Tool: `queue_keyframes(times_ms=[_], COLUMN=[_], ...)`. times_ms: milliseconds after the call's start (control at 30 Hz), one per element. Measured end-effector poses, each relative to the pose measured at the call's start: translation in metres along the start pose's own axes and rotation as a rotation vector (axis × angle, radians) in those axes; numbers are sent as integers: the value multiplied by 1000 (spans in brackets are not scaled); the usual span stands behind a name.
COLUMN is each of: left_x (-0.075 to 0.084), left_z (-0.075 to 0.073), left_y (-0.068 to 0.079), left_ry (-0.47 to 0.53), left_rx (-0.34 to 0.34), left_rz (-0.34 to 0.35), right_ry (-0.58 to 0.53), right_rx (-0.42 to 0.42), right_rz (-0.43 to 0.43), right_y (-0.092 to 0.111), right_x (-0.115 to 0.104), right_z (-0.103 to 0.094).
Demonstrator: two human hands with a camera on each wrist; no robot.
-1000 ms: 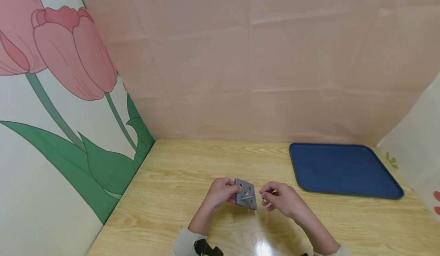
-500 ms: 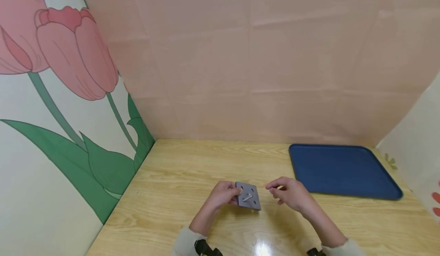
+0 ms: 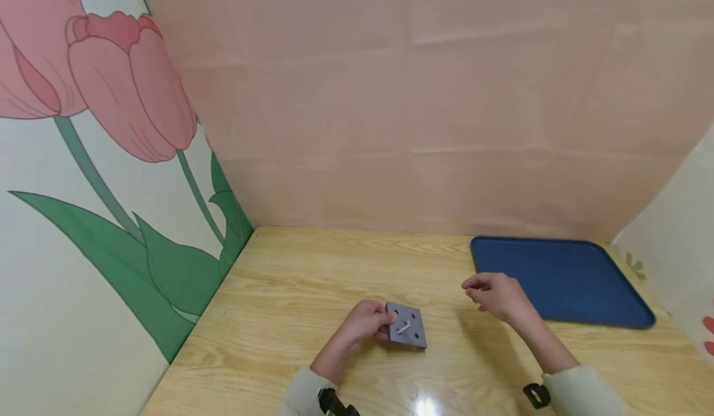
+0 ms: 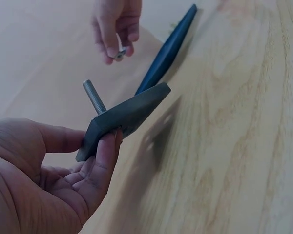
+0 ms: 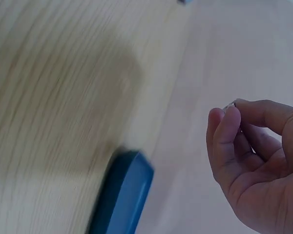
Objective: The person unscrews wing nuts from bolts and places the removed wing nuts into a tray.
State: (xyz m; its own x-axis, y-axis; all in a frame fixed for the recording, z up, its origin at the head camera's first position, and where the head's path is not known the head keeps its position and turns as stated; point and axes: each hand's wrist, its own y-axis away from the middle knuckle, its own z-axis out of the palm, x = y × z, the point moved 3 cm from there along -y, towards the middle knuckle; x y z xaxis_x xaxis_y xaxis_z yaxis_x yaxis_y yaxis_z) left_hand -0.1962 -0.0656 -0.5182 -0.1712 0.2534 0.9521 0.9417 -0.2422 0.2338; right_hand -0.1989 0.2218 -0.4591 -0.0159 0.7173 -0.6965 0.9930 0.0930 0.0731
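Note:
My left hand [image 3: 365, 322] pinches the left edge of a square grey plate [image 3: 414, 336] with holes near its corners. A threaded bolt [image 4: 94, 96] stands up out of the plate's middle, clear in the left wrist view. The plate is tilted and held above the table. Up and to the right, my right hand [image 3: 499, 295] pinches a small metal nut [image 4: 119, 53] between thumb and fingertips. In the right wrist view the fingers mostly cover the nut [image 5: 229, 106]. The right hand is near the tray's left edge, apart from the plate.
A blue tray [image 3: 580, 279] lies at the back right of the wooden table [image 3: 312, 261]. A pink-brown sheet [image 3: 424, 106] hangs behind the table. A wall with painted tulips [image 3: 134, 87] borders the left side.
My right hand has moved away from the plate, rightward and toward the tray, with the nut. The left hand has shifted slightly down and right, turning the plate a little.

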Motion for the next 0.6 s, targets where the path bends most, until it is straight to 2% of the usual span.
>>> queue_keyframes(times_ms=[400, 600], left_x=[-11, -13], left_z=[1, 3], left_y=[-9, -13], left_ry=[-24, -25], left_rx=[-15, -23], left_rz=[-18, -17], right_ry=[175, 296], right_rx=[63, 53], right_rz=[2, -8], right_y=[-29, -45], right_x=[47, 70], right_z=[-24, -30])
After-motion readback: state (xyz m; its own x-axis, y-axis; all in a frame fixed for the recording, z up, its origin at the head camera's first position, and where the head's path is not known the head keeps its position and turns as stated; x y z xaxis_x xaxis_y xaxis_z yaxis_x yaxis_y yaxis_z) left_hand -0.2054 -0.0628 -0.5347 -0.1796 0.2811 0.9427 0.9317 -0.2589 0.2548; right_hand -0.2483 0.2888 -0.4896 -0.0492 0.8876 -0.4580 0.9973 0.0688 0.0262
